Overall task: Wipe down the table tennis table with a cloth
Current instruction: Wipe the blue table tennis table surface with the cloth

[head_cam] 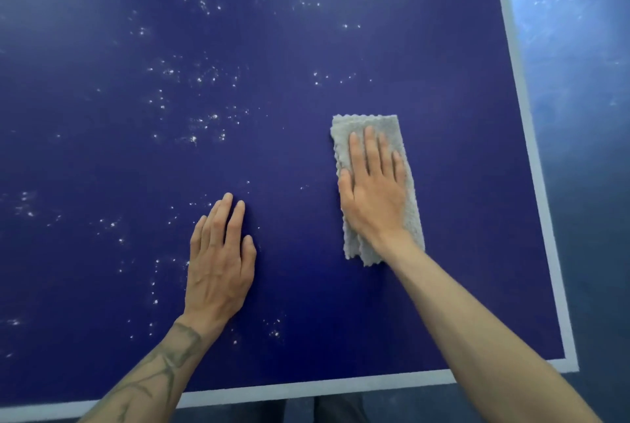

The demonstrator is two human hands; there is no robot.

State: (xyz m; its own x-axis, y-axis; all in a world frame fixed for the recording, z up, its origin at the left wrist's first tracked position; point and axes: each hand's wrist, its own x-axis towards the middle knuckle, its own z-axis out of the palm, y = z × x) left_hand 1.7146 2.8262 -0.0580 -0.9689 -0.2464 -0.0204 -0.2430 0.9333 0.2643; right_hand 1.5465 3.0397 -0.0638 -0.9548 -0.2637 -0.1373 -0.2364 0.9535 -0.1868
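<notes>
Right hand (371,190), flat, presses the cloth (376,184) (long axis 12–6) on the table (443,286); specks (201,122) lie toward 10 o'clock, nearer the flat, empty left hand (220,262).

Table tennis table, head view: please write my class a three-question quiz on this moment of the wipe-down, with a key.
1. Which hand lies flat on the grey cloth?
2. True or false: the left hand rests flat on the bare blue top of the table tennis table.
3. The white specks lie mostly: A) left of the cloth and beyond it; B) right of the cloth; C) on the cloth.

Key: 1. The right hand. 2. True. 3. A.
</notes>
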